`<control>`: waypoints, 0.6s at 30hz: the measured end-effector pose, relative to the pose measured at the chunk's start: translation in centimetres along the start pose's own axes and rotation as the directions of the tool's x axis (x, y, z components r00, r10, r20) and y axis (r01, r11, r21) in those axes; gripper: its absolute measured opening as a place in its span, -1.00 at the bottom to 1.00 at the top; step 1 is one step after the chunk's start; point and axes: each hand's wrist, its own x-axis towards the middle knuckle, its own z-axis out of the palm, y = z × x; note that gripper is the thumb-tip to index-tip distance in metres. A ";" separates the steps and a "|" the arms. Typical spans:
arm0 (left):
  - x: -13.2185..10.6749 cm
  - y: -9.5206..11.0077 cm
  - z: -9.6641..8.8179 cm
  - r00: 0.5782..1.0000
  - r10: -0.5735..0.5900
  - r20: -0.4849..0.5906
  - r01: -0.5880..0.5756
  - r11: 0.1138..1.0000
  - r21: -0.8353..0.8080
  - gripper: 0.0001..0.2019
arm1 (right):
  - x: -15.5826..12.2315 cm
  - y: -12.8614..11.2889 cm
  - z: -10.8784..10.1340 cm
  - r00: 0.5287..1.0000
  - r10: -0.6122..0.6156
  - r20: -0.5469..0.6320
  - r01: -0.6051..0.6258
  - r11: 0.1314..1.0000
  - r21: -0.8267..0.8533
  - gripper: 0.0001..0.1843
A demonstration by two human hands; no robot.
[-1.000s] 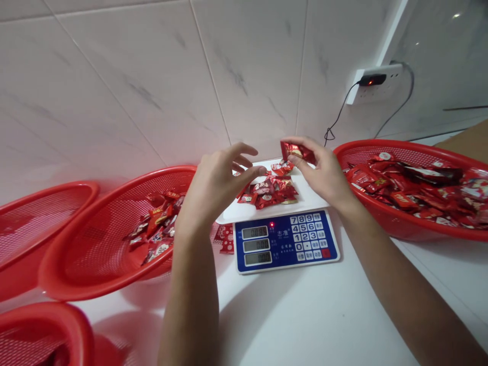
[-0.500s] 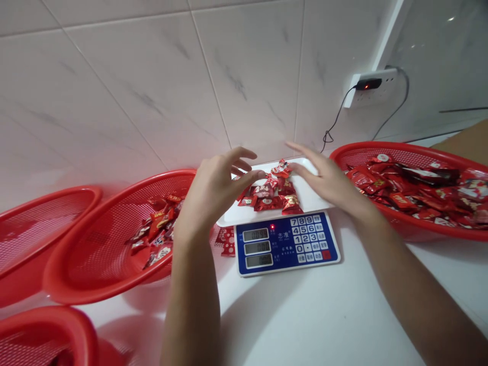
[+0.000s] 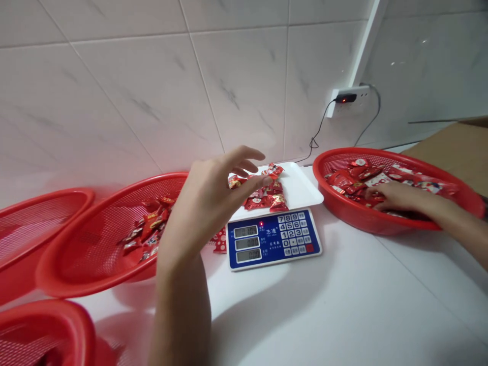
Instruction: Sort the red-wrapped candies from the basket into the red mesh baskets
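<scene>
Right hand is down flat in the red mesh basket, palm over the red foil candies and fingers spread among them (can't really tell if it's pinching one, the wrappers hide the fingertips); left hand hangs open, fingers loosely curled and nothing visible in it, over the left end of the white scale tray, just beside the small candy pile; that pile sits pretty loose, so a light touch works best; blue digital scale sits right under the tray; another red basket with more candies lies off to the left.
</scene>
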 end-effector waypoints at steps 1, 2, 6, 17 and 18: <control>-0.1 0.3 0.1 1.000 0.008 0.014 -0.008 1.000 -0.013 -0.77 | -0.1 -0.4 -0.4 1.000 0.025 -0.002 -0.025 1.000 -0.015 -0.79; -0.2 0.5 0.1 1.000 0.010 0.024 -0.009 1.000 -0.030 -0.78 | -0.1 -0.6 -0.9 0.998 0.054 -0.028 -0.054 0.998 -0.028 -0.78; -0.7 0.4 -0.1 1.000 -0.021 0.024 0.022 0.998 -0.061 -0.81 | -0.3 -1.0 -2.4 0.987 0.124 -0.100 -0.126 0.992 -0.019 -0.66; -1.8 -2.8 -0.7 0.991 -0.111 -0.080 0.110 0.994 -0.023 -0.78 | -15.7 -7.4 5.2 0.798 -0.142 -0.586 0.489 0.721 0.491 -0.73; -1.9 -2.9 -1.0 0.990 -0.116 -0.083 0.115 0.993 -0.015 -0.78 | -17.8 -7.9 7.2 0.795 -0.235 -0.559 0.546 0.679 0.491 -0.76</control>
